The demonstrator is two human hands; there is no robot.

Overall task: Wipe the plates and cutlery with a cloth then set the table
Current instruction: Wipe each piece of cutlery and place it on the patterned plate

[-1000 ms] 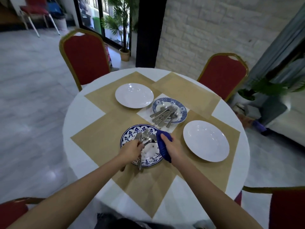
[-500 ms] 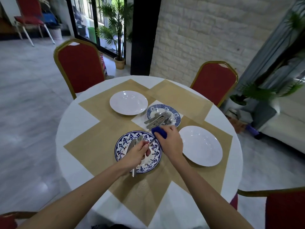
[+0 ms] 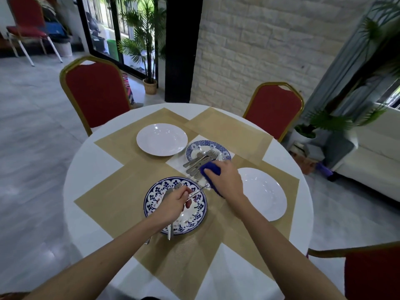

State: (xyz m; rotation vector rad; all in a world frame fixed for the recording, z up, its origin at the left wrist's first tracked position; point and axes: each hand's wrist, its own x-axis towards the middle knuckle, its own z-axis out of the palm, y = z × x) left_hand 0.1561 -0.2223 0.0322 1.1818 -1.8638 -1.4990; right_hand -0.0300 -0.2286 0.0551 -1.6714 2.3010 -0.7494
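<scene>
Head view: left hand (image 3: 173,205) clamps shiny metal cutlery (image 3: 195,192) above a round patterned plate (image 3: 194,218); right hand (image 3: 226,182) clutches blue cloth (image 3: 211,169).

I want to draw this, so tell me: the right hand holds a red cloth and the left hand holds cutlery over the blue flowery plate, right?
Not quite. The cloth is blue, not red, as the head view shows. The right hand holds it, and the left hand holds cutlery over the blue flowery plate.
</scene>
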